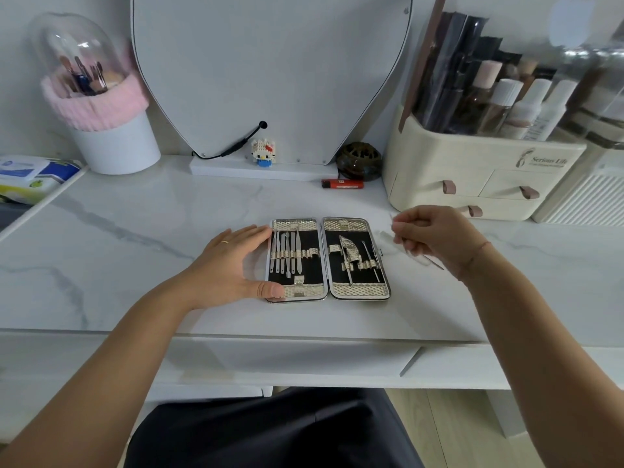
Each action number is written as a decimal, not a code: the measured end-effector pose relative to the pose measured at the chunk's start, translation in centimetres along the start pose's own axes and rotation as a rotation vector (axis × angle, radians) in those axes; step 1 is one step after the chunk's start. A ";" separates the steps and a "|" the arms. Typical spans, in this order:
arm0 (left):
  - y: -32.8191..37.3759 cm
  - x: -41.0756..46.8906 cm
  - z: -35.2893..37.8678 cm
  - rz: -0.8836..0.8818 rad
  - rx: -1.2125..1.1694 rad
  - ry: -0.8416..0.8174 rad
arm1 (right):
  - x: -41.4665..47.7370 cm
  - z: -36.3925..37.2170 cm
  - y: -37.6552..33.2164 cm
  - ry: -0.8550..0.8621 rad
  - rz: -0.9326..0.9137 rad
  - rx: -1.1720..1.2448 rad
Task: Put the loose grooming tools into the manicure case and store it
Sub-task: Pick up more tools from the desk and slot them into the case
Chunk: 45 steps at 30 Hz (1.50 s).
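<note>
Lying open, black-lined manicure case [359, 290] (left fingers [250, 233] straight alongside, right fingers [405, 228] pinching thin tool [434, 261])

You have a single wide-angle view, taken from your own head and facing forward and down onto the surface [135, 265]. It sits close in: the open manicure case [329, 260] lies near centre, your lap [270, 434] fills the bottom edge, and the mirror [270, 62] at the back curves with the lens.
</note>
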State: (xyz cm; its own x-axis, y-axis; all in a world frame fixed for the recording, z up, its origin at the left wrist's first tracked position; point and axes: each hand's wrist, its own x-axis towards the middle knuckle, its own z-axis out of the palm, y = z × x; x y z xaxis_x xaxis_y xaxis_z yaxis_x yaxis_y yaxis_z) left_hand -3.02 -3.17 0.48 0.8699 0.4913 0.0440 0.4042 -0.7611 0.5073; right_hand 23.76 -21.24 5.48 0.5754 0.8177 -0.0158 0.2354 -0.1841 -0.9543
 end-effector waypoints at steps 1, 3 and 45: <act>0.0 0.0 0.0 0.000 0.002 -0.001 | 0.1 0.5 -0.2 -0.030 0.017 0.049; -0.1 0.0 0.0 -0.003 0.003 -0.003 | 0.3 1.6 -0.3 -0.074 0.039 0.083; 0.0 0.0 0.0 -0.001 -0.003 -0.009 | 3.4 3.9 0.6 0.053 -0.036 -0.267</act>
State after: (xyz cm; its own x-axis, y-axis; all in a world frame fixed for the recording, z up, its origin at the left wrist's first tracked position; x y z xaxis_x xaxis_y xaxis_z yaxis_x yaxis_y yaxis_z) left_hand -3.04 -3.16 0.50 0.8721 0.4879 0.0357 0.4040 -0.7595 0.5099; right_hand 22.79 -16.47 3.70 0.6014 0.7980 0.0390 0.4506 -0.2985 -0.8413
